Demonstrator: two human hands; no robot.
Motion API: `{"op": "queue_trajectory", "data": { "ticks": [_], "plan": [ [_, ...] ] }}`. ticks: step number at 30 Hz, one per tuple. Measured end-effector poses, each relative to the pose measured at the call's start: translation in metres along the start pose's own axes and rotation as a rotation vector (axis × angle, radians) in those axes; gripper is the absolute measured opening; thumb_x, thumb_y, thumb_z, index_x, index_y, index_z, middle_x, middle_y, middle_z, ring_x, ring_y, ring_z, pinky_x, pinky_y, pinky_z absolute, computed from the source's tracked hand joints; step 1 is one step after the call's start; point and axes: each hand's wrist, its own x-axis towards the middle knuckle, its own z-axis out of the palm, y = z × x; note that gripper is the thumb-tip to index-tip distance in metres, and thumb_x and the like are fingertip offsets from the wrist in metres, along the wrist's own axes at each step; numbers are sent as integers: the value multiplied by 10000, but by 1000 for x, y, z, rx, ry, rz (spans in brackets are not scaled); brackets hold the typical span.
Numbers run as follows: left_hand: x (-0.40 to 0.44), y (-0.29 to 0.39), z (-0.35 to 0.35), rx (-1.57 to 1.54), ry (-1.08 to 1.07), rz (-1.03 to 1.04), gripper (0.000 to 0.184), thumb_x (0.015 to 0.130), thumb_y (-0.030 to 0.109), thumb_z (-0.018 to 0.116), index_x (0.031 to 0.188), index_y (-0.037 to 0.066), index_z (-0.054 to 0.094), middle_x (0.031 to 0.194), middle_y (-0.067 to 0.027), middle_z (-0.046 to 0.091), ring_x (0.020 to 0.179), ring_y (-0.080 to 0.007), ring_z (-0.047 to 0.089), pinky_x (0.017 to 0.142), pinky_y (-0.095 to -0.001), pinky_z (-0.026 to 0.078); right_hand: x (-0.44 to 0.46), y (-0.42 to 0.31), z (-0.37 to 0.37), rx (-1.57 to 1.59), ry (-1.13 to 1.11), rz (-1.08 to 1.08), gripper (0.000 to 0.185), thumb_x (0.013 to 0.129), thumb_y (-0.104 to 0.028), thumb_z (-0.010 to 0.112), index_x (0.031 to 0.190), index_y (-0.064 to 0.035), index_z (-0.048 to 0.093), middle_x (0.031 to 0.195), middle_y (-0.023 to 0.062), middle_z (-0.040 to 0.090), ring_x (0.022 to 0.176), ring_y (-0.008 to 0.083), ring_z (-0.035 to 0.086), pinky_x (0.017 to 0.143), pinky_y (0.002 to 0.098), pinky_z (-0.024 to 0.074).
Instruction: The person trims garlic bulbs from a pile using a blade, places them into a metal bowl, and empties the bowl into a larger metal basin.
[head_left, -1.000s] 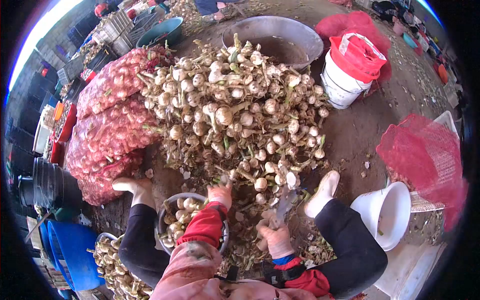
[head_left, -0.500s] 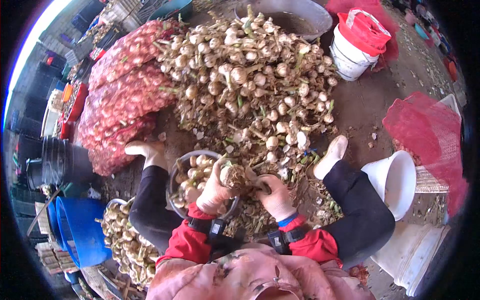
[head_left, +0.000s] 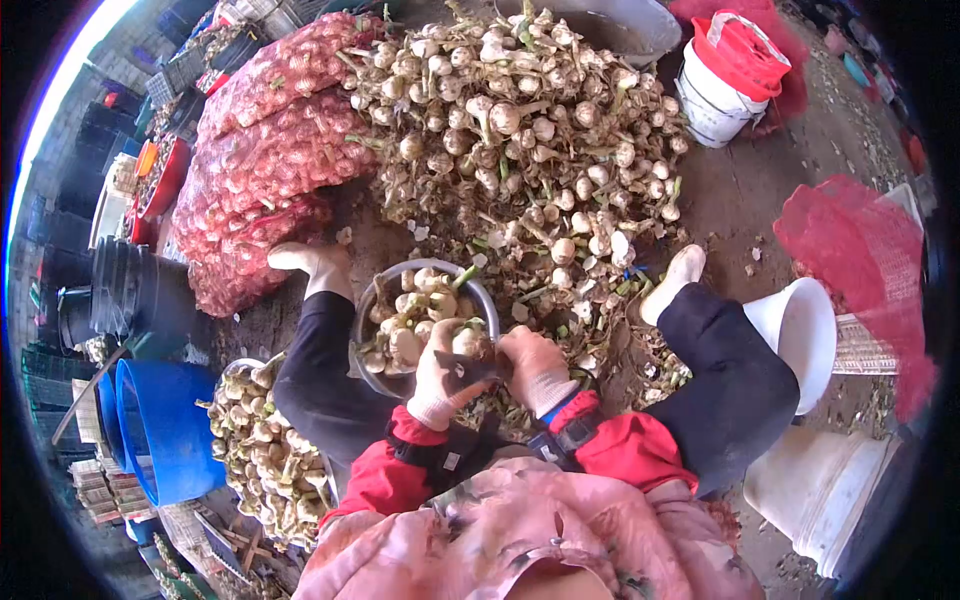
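My left hand [head_left: 438, 376] is closed around a garlic bulb [head_left: 470, 344], over the near right rim of a grey metal basin [head_left: 365, 368] that holds several garlic bulbs. Close on its right, my right hand [head_left: 532, 364] has its fingers wrapped round a tool whose dark blade [head_left: 472, 370] lies against the underside of the bulb; the handle is hidden in the fist. A large heap of garlic with stalks [head_left: 520, 130] rises beyond the hands. Loose skins and cut stalks [head_left: 590, 350] litter the ground beside my right hand.
Red net sacks of garlic [head_left: 270, 150] lie at the left. More trimmed garlic [head_left: 265, 450] and a blue tub [head_left: 180, 430] sit at the lower left. A white bucket [head_left: 808, 335] stands by the right knee, and a red-topped bucket [head_left: 715, 100] stands farther back.
My left hand went from the heap back to the basin with a bulb. My right hand has come up beside it, bringing blade and bulb together. The camera view has shifted.
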Motion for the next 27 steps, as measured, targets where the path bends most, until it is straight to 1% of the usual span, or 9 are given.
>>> {"op": "queue_trajectory", "data": {
  "ticks": [5, 7, 8, 9, 12, 16, 23, 25, 27],
  "plan": [
    [-9, 11, 11, -86, 31, -76, 851, 578, 60, 875, 1272, 37, 382, 1091, -98, 598, 918, -184, 627, 785, -301, 540, 2, 20, 20, 81, 95, -20, 146, 702, -84, 680, 836, -112, 633, 850, 153, 625, 826, 375, 635, 726, 472, 513],
    [-17, 44, 22, 344, 247, 69, 879, 580, 61, 884, 1289, 52, 366, 1101, -91, 594, 920, -183, 625, 820, -318, 533, -10, 112, 58, 215, 380, 343, 78, 748, -92, 644, 821, -103, 667, 757, 166, 658, 741, 382, 644, 686, 461, 518],
    [-24, 65, 29, -180, 223, 20, 851, 611, 80, 863, 1299, 57, 364, 1118, -94, 589, 945, -190, 619, 860, -339, 523, -14, 138, 50, 178, 373, 662, 64, 777, -115, 629, 814, -89, 673, 722, 174, 659, 705, 381, 645, 671, 457, 516],
    [-24, 64, 19, -19, 267, 90, 845, 627, 83, 844, 1314, 64, 353, 1127, -105, 591, 994, -196, 614, 869, -346, 518, -4, 151, 45, 128, 352, 963, 92, 807, -138, 613, 807, -74, 680, 688, 182, 660, 670, 380, 647, 656, 452, 514],
    [-6, 53, 1, -588, 360, -121, 680, 738, 65, 768, 1314, 79, 407, 1159, -118, 581, 1044, -217, 604, 834, -332, 525, 15, 150, 66, 328, 682, 440, 208, 841, -253, 673, 830, -46, 651, 729, 167, 658, 674, 338, 642, 625, 435, 491],
    [4, -15, -21, -1253, 331, -160, 569, 862, 468, 681, 1293, 127, 532, 1286, -46, 576, 1148, -236, 574, 990, -439, 454, 4, 32, 16, 300, 557, -82, 205, 712, -40, 723, 886, -80, 621, 898, 111, 619, 843, 306, 619, 742, 379, 506],
    [12, 12, 10, -1372, 323, -173, 717, 776, 547, 737, 1314, 117, 540, 1329, -86, 568, 1200, -284, 554, 1036, -442, 450, 18, -4, 15, 506, 438, -139, 247, 711, 97, 666, 899, -63, 646, 918, 81, 596, 850, 239, 609, 712, 324, 495],
    [9, 15, 18, -1347, 244, -219, 781, 792, 637, 660, 1354, 119, 499, 1342, -124, 551, 1200, -333, 545, 1049, -511, 430, 19, -5, 8, 501, 370, -54, 217, 699, 0, 679, 904, -67, 655, 959, 138, 628, 884, 356, 616, 789, 384, 499],
    [10, 21, 21, -1356, 390, -310, 802, 786, 682, 629, 1355, 132, 502, 1312, -100, 567, 1203, -283, 541, 1049, -475, 423, 18, 35, 39, 492, 168, 406, 178, 802, -161, 663, 943, -53, 657, 906, 170, 646, 874, 354, 634, 790, 394, 501]
  ]
}}
